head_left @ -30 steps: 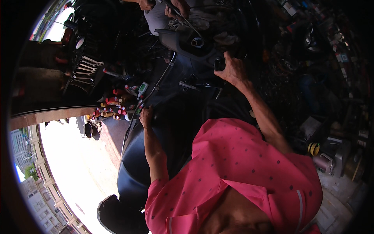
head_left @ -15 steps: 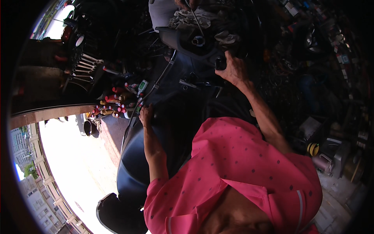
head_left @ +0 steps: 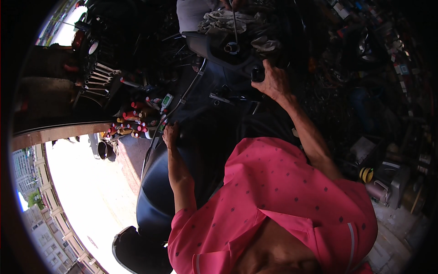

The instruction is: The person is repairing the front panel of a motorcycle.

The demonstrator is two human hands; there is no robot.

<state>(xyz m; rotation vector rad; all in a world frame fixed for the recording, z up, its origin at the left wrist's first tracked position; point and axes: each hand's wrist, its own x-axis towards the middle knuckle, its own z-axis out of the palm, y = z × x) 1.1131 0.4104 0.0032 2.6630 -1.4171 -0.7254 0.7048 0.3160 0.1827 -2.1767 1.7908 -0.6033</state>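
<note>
A dark scooter (head_left: 153,194) stretches from the lower left up to the middle, its smooth seat catching the light. At the front edge of that seat lies my left hand (head_left: 169,135), its fingers curled over the side. My right hand (head_left: 276,84) is closed around a black rounded grip (head_left: 257,74), thumb on the near side. Beyond it, a dark grey curved panel (head_left: 200,44) has a round opening with a metallic rim (head_left: 232,48). A co-worker's hand (head_left: 230,3) at the top edge holds a thin rod (head_left: 235,26) reaching down into that opening.
Crumpled grey cloth (head_left: 223,20) lies by the panel. A metal tool (head_left: 220,98) rests between my hands. Left of the scooter are several small bottles (head_left: 132,123) and a row of wrenches (head_left: 100,80). Cluttered parts fill the dark right side, with a yellow coil (head_left: 366,174).
The co-worker's rod has swung to a more upright angle, its upper end moving right. Both of my hands stay where they were.
</note>
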